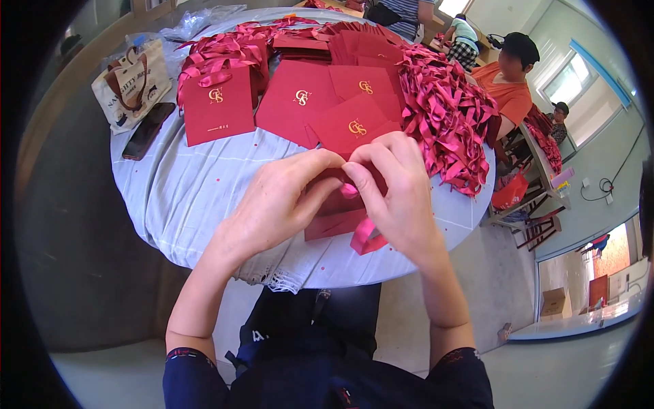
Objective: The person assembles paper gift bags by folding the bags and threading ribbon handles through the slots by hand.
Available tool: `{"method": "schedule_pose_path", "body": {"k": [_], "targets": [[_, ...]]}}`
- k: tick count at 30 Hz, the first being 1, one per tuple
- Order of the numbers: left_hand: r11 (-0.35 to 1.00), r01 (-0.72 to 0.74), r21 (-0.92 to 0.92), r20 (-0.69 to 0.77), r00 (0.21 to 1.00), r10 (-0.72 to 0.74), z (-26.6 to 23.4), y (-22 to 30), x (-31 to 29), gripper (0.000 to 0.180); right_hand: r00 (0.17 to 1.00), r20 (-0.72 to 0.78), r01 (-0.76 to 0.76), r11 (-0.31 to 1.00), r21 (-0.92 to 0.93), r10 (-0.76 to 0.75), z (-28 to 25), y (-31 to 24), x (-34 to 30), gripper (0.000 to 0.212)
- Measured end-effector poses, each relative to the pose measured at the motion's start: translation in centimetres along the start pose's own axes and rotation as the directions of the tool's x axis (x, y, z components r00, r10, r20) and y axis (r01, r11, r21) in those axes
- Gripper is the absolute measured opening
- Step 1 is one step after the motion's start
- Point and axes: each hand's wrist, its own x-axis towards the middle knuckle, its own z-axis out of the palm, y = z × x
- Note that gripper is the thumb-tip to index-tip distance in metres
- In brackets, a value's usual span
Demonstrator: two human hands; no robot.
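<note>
My left hand [276, 198] and my right hand [398, 191] meet at the fingertips over the near middle of the table. Both are closed in a pinch on a pink ribbon [368, 238]; a small fold of it shows between them and a loop hangs below my right hand. Under my hands is a dark red paper gift bag [334, 225], mostly covered by them. Just beyond lies another red bag [355, 125] with a gold emblem, overlapping others. The exact grip at the fingertips is partly hidden.
A large heap of pink ribbons [446, 116] covers the table's right side. A red bag with ribbon handles [219, 105] lies left, near a dark phone [148, 131] and a canvas tote [131, 85]. The round table has a pale cloth [184, 198]. A person in orange [504, 92] sits at right.
</note>
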Motion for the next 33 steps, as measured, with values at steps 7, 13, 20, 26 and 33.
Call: {"method": "schedule_pose_path", "body": {"k": [7,13,20,26,33], "targets": [[0.99,-0.031,0.141,-0.173,0.983,0.056,1.6,1.2,-0.8,0.037,0.83,0.554,-0.062,0.974,0.219,-0.072,-2.6,2.4,4.3,0.017],[0.972,-0.146,0.185,-0.151,0.973,0.175,2.5,1.0,-1.0,0.039,0.514,0.856,-0.254,0.945,0.205,-0.048,-3.6,2.0,7.9,0.021],[0.954,-0.127,0.27,-0.146,0.974,0.171,2.7,1.3,-1.3,0.035,0.521,0.849,-0.304,0.908,0.288,-0.095,-2.6,3.3,6.8,0.02],[0.977,-0.112,0.18,-0.128,0.982,0.136,2.4,2.0,-1.0,0.029,0.658,0.749,-0.481,0.808,0.341,0.076,-2.5,2.7,5.2,0.017],[0.96,-0.171,0.22,-0.095,0.976,0.195,2.5,2.6,-0.9,0.025,0.8,0.596,-0.492,0.644,0.586,0.069,-2.3,3.5,7.2,0.017]]}}
